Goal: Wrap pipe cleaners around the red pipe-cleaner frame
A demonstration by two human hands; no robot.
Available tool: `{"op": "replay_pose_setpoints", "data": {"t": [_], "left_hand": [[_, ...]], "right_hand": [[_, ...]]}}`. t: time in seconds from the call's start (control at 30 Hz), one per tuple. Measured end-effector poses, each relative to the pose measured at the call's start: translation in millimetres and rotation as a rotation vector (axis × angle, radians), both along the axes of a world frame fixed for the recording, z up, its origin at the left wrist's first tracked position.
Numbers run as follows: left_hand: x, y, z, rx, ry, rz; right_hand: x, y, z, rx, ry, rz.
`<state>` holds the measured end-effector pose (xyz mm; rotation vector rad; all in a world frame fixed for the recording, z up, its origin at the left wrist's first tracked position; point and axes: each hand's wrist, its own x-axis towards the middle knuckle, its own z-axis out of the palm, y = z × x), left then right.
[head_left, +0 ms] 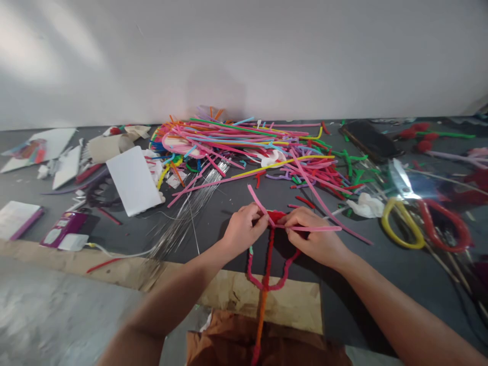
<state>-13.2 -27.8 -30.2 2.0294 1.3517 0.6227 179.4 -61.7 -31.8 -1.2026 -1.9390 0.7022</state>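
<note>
My left hand pinches a pink pipe cleaner near its bend, with one end sticking up past my fingers. Opposite it, my right hand closes on the same pink strand, whose other end points right. The strand crosses a red stem of twisted pipe cleaners just below a red piece between my hands. Lower down, the stem turns orange, and a magenta U-shaped piece branches to both sides of it. My fingers partly hide the red piece.
A pile of coloured pipe cleaners lies against the wall, with thin metal wires to its left. Scissors with yellow and red handles and a dark phone are at right. A white card and purple box sit left.
</note>
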Motion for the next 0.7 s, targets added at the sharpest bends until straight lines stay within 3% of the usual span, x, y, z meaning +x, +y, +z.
{"op": "replay_pose_setpoints", "data": {"t": [0.4, 0.6, 0.7], "left_hand": [[3, 0, 0.5, -0.001, -0.016, -0.036], [-1, 3, -1.1, 0.235, -0.075, -0.016], [-4, 5, -0.2, 0.273, -0.030, 0.019]], "right_hand": [[-11, 3, -9.3, 0.072, -0.212, 0.019], [-2, 5, -10.7, 0.157, -0.221, 0.051], [1, 6, -8.6, 0.167, -0.235, 0.094]]}}
